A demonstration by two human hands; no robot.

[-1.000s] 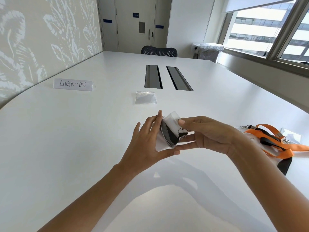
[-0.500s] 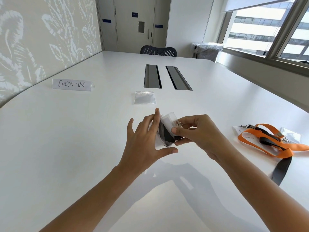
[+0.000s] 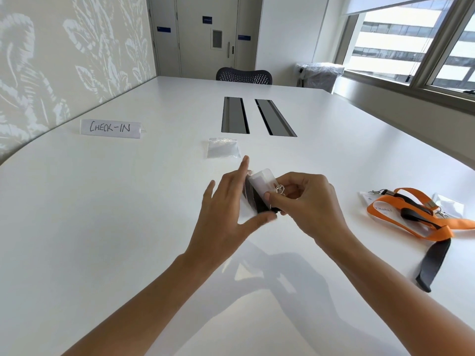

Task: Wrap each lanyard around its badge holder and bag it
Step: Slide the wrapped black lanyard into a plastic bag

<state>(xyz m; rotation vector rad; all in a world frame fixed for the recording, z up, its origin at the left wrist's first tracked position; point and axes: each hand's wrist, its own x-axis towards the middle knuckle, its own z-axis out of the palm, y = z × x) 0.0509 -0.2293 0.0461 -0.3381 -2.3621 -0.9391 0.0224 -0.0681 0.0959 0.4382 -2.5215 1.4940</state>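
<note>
A clear badge holder (image 3: pixel 262 182) with a black lanyard (image 3: pixel 254 201) wound round it is held above the white table (image 3: pixel 102 201), inside a clear bag whose edge shows at its left. My left hand (image 3: pixel 226 214) holds the bundle's left side between straight fingers and thumb. My right hand (image 3: pixel 305 201) pinches its right end by the metal clip (image 3: pixel 279 189). An empty clear zip bag (image 3: pixel 223 148) lies on the table just beyond my hands.
At the right lie an orange lanyard (image 3: pixel 411 224) and a black lanyard (image 3: pixel 434 263) tangled over two badge holders (image 3: pixel 370 200). A folded "CHECK-IN" card (image 3: pixel 110 128) stands at the left. Two dark cable slots (image 3: pixel 257 116) sit mid-table, a chair (image 3: pixel 244 76) at the far end.
Both hands moved the wrapped badge slightly away from me and turned it a little. My right fingers curled tighter at the clip end. The lanyards at the right became fully visible.
</note>
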